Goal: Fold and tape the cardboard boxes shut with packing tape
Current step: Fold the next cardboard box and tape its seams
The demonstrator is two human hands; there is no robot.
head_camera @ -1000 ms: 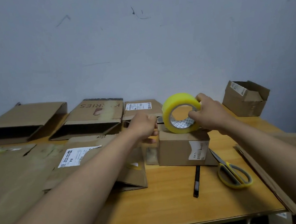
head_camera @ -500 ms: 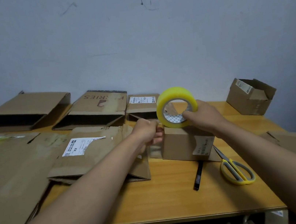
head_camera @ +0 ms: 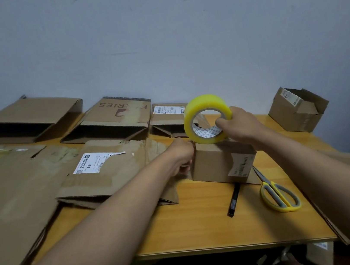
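A small closed cardboard box (head_camera: 217, 164) with a white label stands near the middle of the wooden table (head_camera: 201, 223). On its top stands a yellow roll of packing tape (head_camera: 207, 117) on edge, and my right hand (head_camera: 240, 126) grips the roll with fingers through its core. My left hand (head_camera: 183, 156) is curled against the box's upper left edge, apparently pinching the tape's end there. The fingertips and the tape end are hidden behind the hand.
Yellow-handled scissors (head_camera: 278, 196) and a black pen (head_camera: 234, 199) lie in front of the box. Flattened cardboard (head_camera: 107, 172) covers the table's left side. Several open boxes (head_camera: 117, 120) line the wall, and one open box (head_camera: 295, 109) stands at the back right.
My right hand has tilted and lifted the tape roll slightly on the box top. My left hand has slid down to the box's left edge. The view has shifted a little.
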